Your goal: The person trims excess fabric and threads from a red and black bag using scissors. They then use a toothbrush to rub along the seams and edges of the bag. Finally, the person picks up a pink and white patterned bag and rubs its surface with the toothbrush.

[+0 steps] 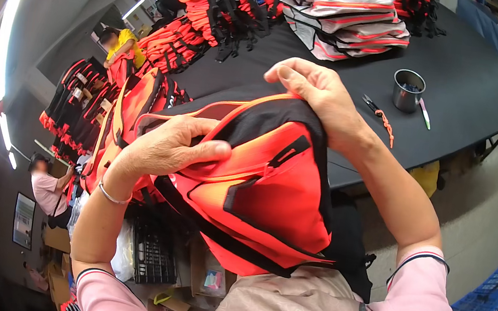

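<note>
A bright orange-red and black bag (296, 180) lies tilted across my lap and the table's near edge, its zippered opening toward the far left. My left hand (169, 146) grips the rim of that opening, thumb outside on the orange panel and fingers reaching into the bag. At the far upper corner my right hand (324, 96) is bent over the black edge. Its thumb and forefinger curl together just past the rim, while the other fingers are partly hidden. A black zipper pocket (290, 151) faces up on the bag's side.
On the black table (474, 90) stand a metal cup (407, 91), thread snips (381, 119) with an orange cord and a pen (424, 113). Stacks of orange straps (218, 2) and grey-white pieces (343, 18) rise behind. Two people work at left. A black crate (153, 249) sits below.
</note>
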Action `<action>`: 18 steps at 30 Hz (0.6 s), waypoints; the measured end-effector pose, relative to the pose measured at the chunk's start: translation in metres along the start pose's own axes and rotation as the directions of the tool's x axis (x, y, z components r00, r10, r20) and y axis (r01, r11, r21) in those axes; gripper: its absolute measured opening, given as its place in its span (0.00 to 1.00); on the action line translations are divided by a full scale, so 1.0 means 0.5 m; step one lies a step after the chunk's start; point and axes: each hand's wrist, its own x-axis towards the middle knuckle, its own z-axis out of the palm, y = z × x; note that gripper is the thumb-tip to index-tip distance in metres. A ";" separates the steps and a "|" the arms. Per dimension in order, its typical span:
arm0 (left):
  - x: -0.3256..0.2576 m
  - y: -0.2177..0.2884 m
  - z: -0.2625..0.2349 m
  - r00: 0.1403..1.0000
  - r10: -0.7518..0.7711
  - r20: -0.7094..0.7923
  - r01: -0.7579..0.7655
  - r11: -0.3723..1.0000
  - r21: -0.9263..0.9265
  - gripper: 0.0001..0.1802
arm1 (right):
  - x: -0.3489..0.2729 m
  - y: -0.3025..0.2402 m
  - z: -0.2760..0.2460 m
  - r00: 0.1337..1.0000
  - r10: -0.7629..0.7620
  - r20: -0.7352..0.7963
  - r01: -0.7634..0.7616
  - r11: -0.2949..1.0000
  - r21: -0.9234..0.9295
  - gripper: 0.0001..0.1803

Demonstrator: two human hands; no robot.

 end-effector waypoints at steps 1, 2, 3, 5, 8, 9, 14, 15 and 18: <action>-0.002 0.003 0.009 0.999 -0.032 -0.035 0.033 0.999 0.025 0.22 | -0.003 0.002 -0.001 1.000 -0.002 -0.001 0.002 1.000 -0.009 0.12; -0.002 0.005 0.020 0.996 -0.018 -0.086 0.019 1.000 0.018 0.21 | -0.006 0.005 0.000 1.000 -0.004 -0.002 0.004 1.000 -0.017 0.11; -0.006 0.008 0.026 0.983 0.002 -0.182 -0.021 0.995 -0.102 0.21 | -0.002 0.000 0.002 1.000 -0.018 0.002 0.018 0.999 -0.038 0.11; -0.020 0.013 0.033 0.929 0.007 -0.370 -0.135 0.937 -0.322 0.22 | 0.005 -0.009 0.011 0.999 -0.045 0.011 0.045 0.996 -0.076 0.11; -0.050 0.040 0.018 0.904 0.139 -0.403 -0.270 0.919 -0.287 0.24 | 0.006 -0.013 0.014 0.994 -0.001 0.105 0.017 0.989 -0.144 0.12; -0.048 0.044 0.018 0.912 0.139 -0.387 -0.274 0.907 -0.321 0.24 | 0.010 -0.018 0.006 0.992 0.034 0.126 -0.013 0.987 -0.161 0.13; -0.012 0.058 -0.015 0.960 0.027 -0.280 -0.141 0.907 -0.398 0.27 | 0.041 -0.072 -0.028 0.981 0.131 0.142 -0.051 0.886 -0.462 0.32; -0.016 0.061 -0.017 0.965 -0.021 -0.260 -0.092 0.906 -0.412 0.27 | 0.044 -0.103 -0.008 0.964 0.216 0.154 -0.110 0.853 -0.511 0.40; 0.014 0.044 -0.009 0.975 0.056 -0.217 -0.153 0.874 -0.460 0.23 | 0.050 -0.145 0.080 0.939 0.217 0.267 0.088 0.600 -0.795 0.39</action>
